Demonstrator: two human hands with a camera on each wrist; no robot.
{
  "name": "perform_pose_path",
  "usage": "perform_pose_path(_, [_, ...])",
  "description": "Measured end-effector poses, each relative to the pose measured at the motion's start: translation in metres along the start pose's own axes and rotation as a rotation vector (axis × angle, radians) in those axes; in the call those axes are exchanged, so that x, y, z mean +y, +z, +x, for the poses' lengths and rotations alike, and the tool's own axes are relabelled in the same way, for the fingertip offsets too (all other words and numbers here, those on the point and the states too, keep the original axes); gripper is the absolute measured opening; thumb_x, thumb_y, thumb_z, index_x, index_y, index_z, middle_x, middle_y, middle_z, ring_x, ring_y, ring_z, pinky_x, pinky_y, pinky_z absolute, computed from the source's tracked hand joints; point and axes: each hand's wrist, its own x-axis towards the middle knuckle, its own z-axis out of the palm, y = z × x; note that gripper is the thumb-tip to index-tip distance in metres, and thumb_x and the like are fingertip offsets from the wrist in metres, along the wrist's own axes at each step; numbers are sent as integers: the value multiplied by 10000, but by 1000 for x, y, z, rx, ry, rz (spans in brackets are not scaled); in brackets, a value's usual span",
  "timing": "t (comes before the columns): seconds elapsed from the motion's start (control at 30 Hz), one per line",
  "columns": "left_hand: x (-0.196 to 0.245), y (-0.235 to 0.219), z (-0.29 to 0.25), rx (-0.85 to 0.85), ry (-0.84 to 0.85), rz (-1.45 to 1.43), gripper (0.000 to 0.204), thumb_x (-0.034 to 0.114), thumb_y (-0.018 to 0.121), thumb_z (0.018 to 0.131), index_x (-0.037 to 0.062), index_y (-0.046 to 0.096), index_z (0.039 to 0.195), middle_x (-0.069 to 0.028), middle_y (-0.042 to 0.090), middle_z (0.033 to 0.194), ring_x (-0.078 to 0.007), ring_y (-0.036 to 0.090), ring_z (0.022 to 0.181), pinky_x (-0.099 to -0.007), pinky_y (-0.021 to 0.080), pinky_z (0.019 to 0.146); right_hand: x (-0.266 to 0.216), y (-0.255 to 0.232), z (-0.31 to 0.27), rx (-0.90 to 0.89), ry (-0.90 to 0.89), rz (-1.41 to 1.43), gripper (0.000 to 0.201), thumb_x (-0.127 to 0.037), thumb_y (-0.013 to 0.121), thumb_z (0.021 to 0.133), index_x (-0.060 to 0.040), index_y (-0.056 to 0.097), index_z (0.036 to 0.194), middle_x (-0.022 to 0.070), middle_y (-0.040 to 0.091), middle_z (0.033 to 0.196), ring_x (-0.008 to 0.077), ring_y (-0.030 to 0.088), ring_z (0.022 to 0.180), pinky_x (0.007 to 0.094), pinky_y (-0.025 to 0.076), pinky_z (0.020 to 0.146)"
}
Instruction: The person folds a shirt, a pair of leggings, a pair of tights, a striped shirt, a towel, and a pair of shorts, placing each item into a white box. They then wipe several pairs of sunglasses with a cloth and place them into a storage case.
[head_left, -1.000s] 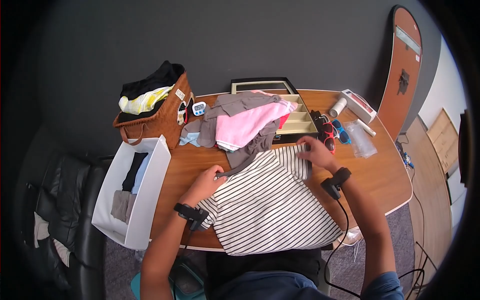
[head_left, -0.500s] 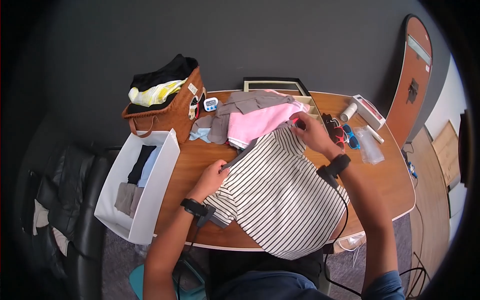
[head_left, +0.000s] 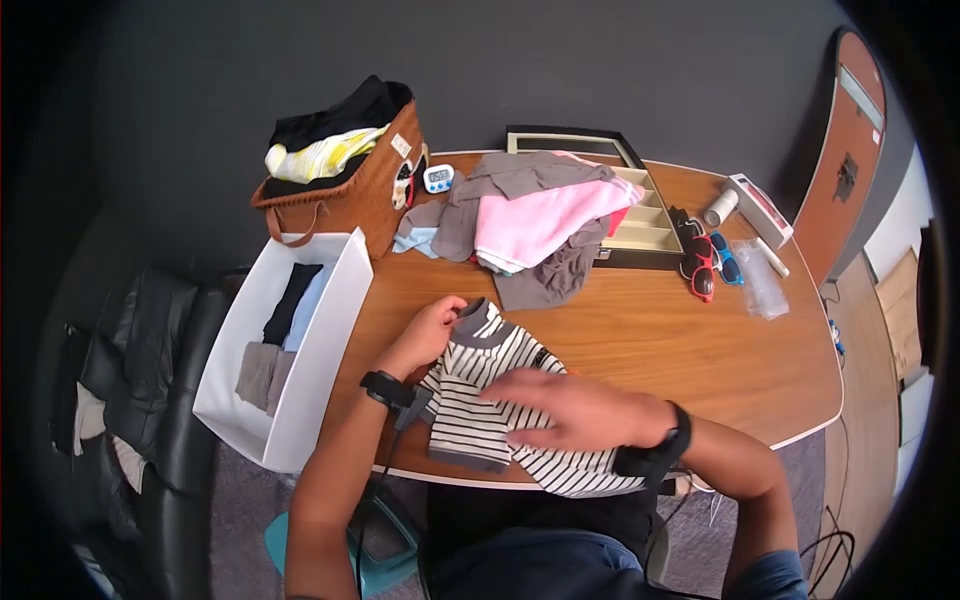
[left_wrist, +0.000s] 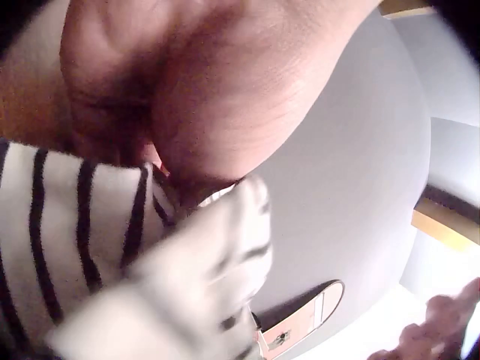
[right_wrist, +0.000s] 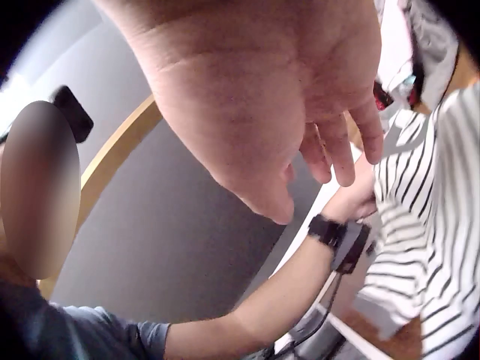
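A white shirt with dark stripes and grey trim (head_left: 470,418) lies partly folded over at the table's front edge, its grey collar toward the back. My left hand (head_left: 425,338) pinches the shirt beside the collar; in the left wrist view the striped cloth (left_wrist: 67,225) comes out from under the left hand (left_wrist: 217,82). Above the shirt's middle is my right hand (head_left: 575,410), blurred, with fingers extended. In the right wrist view the right hand (right_wrist: 262,97) has its fingers spread and holds nothing, with the striped shirt (right_wrist: 409,202) beyond it.
A white bin (head_left: 325,350) with folded clothes stands left, beside a brown basket (head_left: 370,205) of clothes. Behind the shirt lie a pink and grey clothes pile (head_left: 540,225) and a compartment case (head_left: 655,240). Sunglasses (head_left: 703,275) and a plastic bag (head_left: 762,285) lie right.
The right hand has let go of the shirt's far right part and come down toward the front. The shirt has folded over leftward and looks smaller. The left hand keeps its hold near the collar.
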Motion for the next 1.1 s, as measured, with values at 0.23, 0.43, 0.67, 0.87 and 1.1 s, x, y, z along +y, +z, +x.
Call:
perform_pose_path(0.23, [9, -16, -29, 216, -40, 166, 289, 264, 538, 988, -16, 607, 992, -113, 645, 896, -168, 597, 772, -313, 475, 694, 5, -11, -146, 228, 633, -294, 633, -265, 770, 784, -1, 507, 1295, 204, 552, 1193, 360, 548, 1121, 407, 463, 951])
perform_pose_path(0.43, [30, 5, -62, 74, -68, 552, 310, 269, 672, 885, -32, 629, 821, -104, 548, 729, -217, 533, 660, -345, 437, 625, -5, 27, -193, 411, 899, -332, 623, -275, 811, 709, -24, 559, 1221, 184, 559, 1168, 366, 568, 1063, 405, 481, 906])
perform_pose_path(0.67, [18, 13, -70, 98, -73, 379, 258, 214, 635, 908, -36, 584, 870, -115, 581, 728, -195, 545, 639, -343, 438, 607, 61, -3, -211, 680, 824, -353, 295, -132, 708, 811, -28, 620, 1073, 150, 606, 779, 300, 608, 725, 376, 492, 672])
perform_pose_path(0.87, [10, 25, -72, 202, -21, 218, 221, 171, 603, 934, -33, 538, 877, -85, 579, 714, -138, 529, 636, -315, 426, 586, 64, -23, -182, 660, 981, -269, 424, -134, 677, 848, -41, 501, 1223, 181, 596, 765, 298, 618, 727, 388, 473, 651])
perform_pose_path(1.1, [5, 29, -65, 331, 92, 74, 175, 155, 526, 991, -11, 511, 935, -53, 581, 711, -82, 502, 655, -276, 425, 607, 53, -22, -191, 982, 641, 312, 286, -37, 569, 936, -77, 535, 1217, 14, 619, 879, 76, 579, 771, 244, 470, 674])
